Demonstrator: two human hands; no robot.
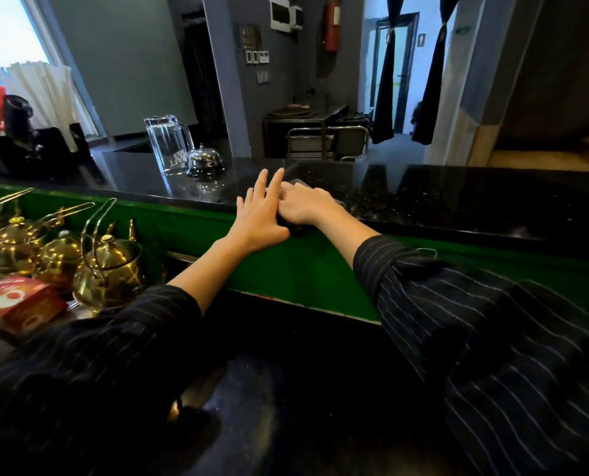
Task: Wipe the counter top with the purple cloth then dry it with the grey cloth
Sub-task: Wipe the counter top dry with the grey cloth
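The black polished counter top (457, 194) runs across the middle of the head view above a green front panel. My right hand (306, 206) lies flat on a dark cloth (298, 183) at the counter's near edge; only small bits of the cloth show, and its colour is hard to tell. My left hand (260, 214) rests beside it, fingers spread and extended, overlapping the right hand's fingers. No second cloth is visible.
An upturned glass jug (167, 144) and a chrome service bell (204, 161) stand on the counter to the left of my hands. Below left sit several brass teapots (107, 269) and a red box (18, 300). Dark bar equipment (21, 139) fills the far left.
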